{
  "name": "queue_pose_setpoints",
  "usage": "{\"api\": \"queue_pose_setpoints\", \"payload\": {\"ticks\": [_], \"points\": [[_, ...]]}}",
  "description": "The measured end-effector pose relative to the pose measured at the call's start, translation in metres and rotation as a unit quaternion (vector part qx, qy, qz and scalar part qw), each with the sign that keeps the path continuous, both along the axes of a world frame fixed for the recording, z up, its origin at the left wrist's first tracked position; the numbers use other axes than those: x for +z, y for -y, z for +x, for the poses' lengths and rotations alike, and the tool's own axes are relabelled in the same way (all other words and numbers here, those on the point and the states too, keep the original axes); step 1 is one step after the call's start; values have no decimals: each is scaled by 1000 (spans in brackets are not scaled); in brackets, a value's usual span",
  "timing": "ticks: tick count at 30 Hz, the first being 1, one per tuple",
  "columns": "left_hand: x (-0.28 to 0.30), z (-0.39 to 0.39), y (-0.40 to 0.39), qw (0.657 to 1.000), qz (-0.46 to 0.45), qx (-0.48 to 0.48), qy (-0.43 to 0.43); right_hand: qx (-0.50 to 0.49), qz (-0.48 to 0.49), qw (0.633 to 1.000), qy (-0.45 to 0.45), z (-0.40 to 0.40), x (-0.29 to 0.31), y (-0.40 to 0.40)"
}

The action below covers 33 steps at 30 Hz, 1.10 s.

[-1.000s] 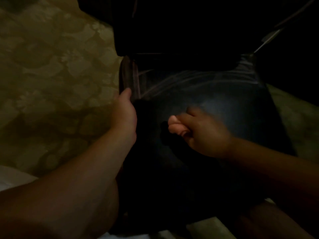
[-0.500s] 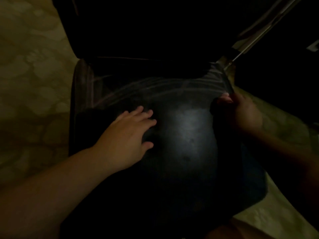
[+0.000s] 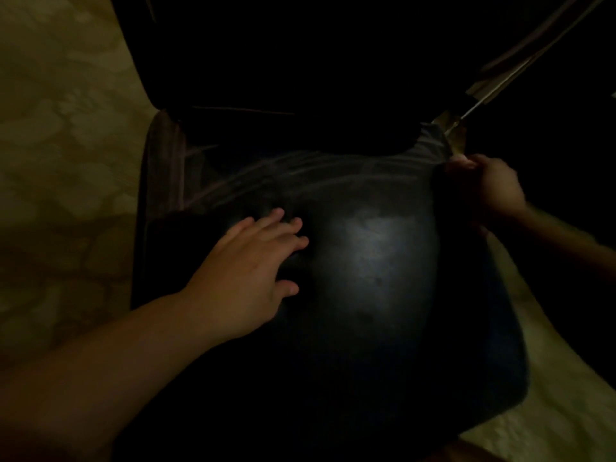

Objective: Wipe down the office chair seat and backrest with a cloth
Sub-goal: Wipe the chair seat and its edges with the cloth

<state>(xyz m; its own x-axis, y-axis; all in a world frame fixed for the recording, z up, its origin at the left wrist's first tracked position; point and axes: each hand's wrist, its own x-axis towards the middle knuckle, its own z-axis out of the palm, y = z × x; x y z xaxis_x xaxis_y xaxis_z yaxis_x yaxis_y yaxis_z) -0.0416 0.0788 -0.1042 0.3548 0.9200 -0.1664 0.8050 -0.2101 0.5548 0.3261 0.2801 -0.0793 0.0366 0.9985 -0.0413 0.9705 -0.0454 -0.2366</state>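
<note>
The black office chair seat point(image 3: 373, 261) fills the middle of the dim view, with faint wipe streaks near its back. Its backrest point(image 3: 283, 61) rises dark behind it. My left hand point(image 3: 246, 275) lies flat on the seat left of centre, fingers spread and straight. My right hand point(image 3: 490, 188) is at the seat's back right edge, its fingers curled round a dark cloth point(image 3: 446, 185) that hangs against the seat. The cloth's outline is hard to make out in the dark.
Pale patterned floor point(image 3: 66, 161) lies to the left and at the lower right of the chair. A thin metal part of the chair point(image 3: 480, 101) slants up at the upper right. The far right is black.
My left hand left the seat's left edge and now lies flat on the seat. My right hand carried the cloth from the seat's middle to its back right edge.
</note>
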Motion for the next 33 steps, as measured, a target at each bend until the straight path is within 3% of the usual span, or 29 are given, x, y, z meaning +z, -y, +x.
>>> {"api": "queue_pose_setpoints", "payload": {"ticks": [2, 7, 9, 11, 12, 14, 16, 19, 21, 27, 29, 31, 33], "points": [[-2, 0, 0, 1000, 4, 1, 4, -20, 41, 998, 33, -26, 2, -12], [-2, -2, -1, 1000, 1, 2, 20, 215, 30, 976, 25, -60, -5, 41], [-2, -1, -1, 1000, 4, -2, 18, 239, 23, 967, 90, -57, 10, 43], [-3, -2, -2, 1000, 5, -1, 17, 185, 62, 965, 176, -52, 15, 14], [-3, -2, -2, 1000, 4, -3, 17, 113, 60, 981, 144, -52, 15, 0], [-4, -3, -2, 1000, 6, -4, 20, 70, 84, 989, 99, -66, 11, -16], [-5, -3, -1, 1000, 9, -6, 24, 129, 93, 984, 74, -91, 2, 4], [-5, -3, 0, 1000, 6, -7, 30, 258, 11, 966, 15, -111, 8, 68], [-3, -2, -1, 999, 3, -11, 30, 298, -1, 953, 44, -101, 20, 80], [0, -1, -2, 1000, -9, -15, 7, 109, 66, 988, 88, -136, 9, 9], [1, -2, -1, 1000, -5, -14, 10, 198, 66, 976, 60, -162, 1, 39], [2, -3, -1, 1000, 1, -18, 15, 320, 5, 947, 8, -166, 6, 80], [2, -3, 0, 999, -1, -28, 17, 357, -50, 933, 28, -154, 16, 89]]}}
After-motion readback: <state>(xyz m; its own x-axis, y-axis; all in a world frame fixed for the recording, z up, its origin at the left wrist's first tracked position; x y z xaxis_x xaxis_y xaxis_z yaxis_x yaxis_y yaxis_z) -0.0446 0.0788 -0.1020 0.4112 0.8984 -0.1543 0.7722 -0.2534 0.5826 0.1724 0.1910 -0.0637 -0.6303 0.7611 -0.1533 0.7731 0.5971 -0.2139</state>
